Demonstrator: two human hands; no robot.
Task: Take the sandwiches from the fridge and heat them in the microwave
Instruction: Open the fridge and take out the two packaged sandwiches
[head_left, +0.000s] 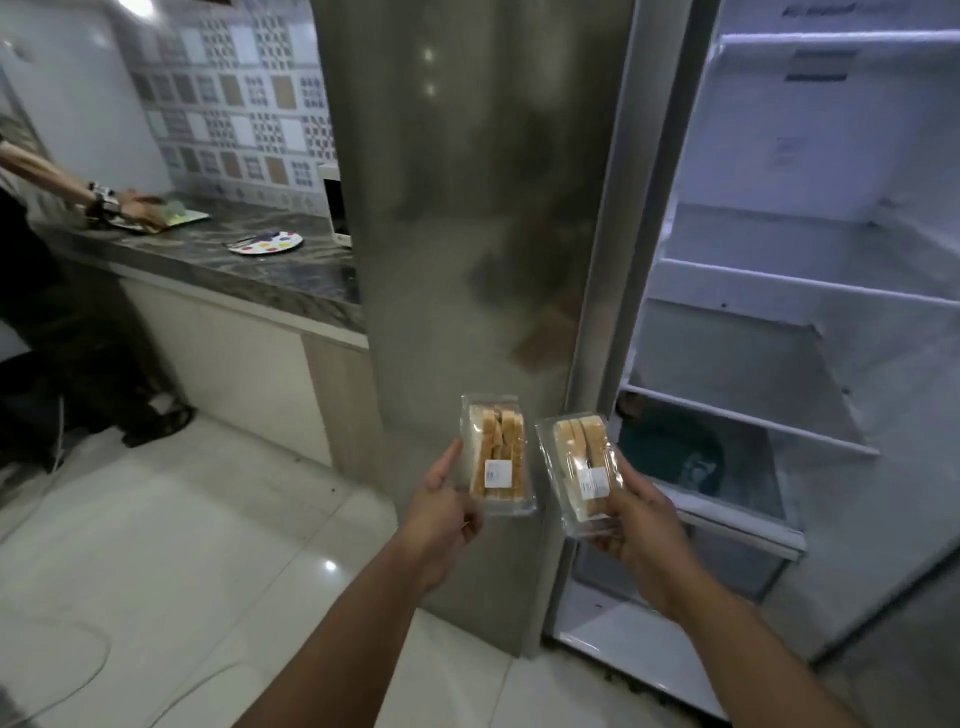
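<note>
**A:** Where do the sandwiches stand from your seat?

**B:** I've got one in each hand, out in front of the fridge (467, 208). My left hand (441, 512) is clamped on the left sandwich pack (497, 453), thumb up its near side, fingers hidden beneath. My right hand (636, 519) is closed round the right sandwich pack (579, 470), thumb lying across the front by the label. The hands are apart, and the two packs sit just beside each other without touching, as far as I can tell.

**A:** And the microwave?

**B:** That's what the next move turns on. The white microwave (335, 205) is up and to the left, on the dark stone counter (270, 270), tucked against the fridge's side. My left hand is the nearer one, so I'd judge that pack leads. Both packs have their long axis pointing away from me, the right one tilted a little to the left.

**A:** How do they look?

**B:** Clear plastic boxes, each with sliced white-and-tan bread standing on edge and a small white label near my fingers. Still sealed, so I'd expect to open them before heating.

**A:** Anything in the way?

**B:** The fridge door (831, 312) hangs open on my right. Another person's hand (137, 205) is busy on the far counter, with a plate (265, 243) between it and the microwave.
</note>
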